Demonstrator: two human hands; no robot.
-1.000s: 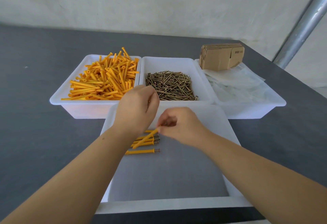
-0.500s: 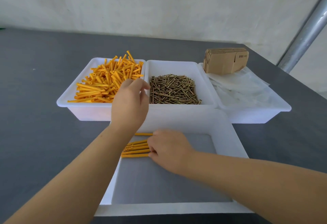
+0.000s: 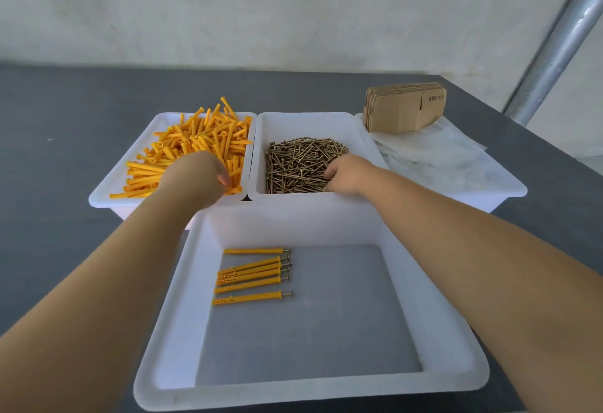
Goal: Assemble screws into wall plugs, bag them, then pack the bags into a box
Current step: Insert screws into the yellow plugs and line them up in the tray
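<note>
Orange wall plugs [image 3: 195, 148] are filling the far-left tray, where the left hand [image 3: 192, 181] is reaching with fingers curled; what it grips I cannot tell. Right hand [image 3: 347, 174] is digging, fingers bent, into the screws [image 3: 300, 164]. Six assembled plugs [image 3: 253, 274] are lying in the near tray [image 3: 440, 331].

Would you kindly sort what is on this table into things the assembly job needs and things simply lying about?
Needed:
- orange wall plugs
- screws
- finished plug-and-screw sets in the near tray
- clear bags
- flat cardboard boxes
- left hand and right hand

Lying about:
- metal pole
- grey table
</note>
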